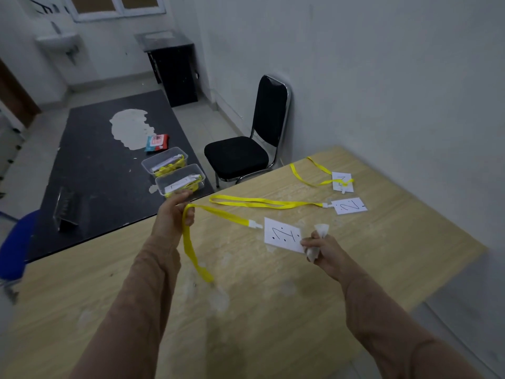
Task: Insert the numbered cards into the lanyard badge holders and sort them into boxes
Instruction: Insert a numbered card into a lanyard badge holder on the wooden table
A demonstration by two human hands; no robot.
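1. With the left hand [175, 214], at 11 o'clock (counting 12 as straight ahead of the wearer), grips a yellow lanyard strap [190, 248], curling the fingers round it.
2. With the right hand [323, 248], at 1 o'clock, pinches the near corner of a white numbered card [282, 233] between thumb and fingers, and clutches a crumpled white wad [321, 231] in the same fist. Cannot identify the wad.
3. Shows the strap running from the left hand across to a white clip [254, 224] on the card, and the rest of the loop hanging down onto the wooden table [273, 310], close in at 12 o'clock.
4. Seems held at both ends to keep card and strap together and untangled, probably ready for gathering up and carrying to a box. Cannot confirm a clear sleeve over the card, nor read the figure surely.
5. Shows two more carded lanyards [349, 206] [343, 181] lying flat on the same table, farther out at 1 o'clock, well apart from both hands, presumably waiting for sorting.
6. Shows two clear plastic boxes side by side on a dark tabletop [95, 173] at 11 o'clock: the nearer box [160, 187] just beyond the left fingertips, the farther box [147, 166] right behind it.
7. Shows bundled yellow strap and a white card inside each box, so judged partly filled.
8. Shows a red and blue packet [156, 142] just behind the boxes, and a black chair [237, 157] at 12 o'clock.
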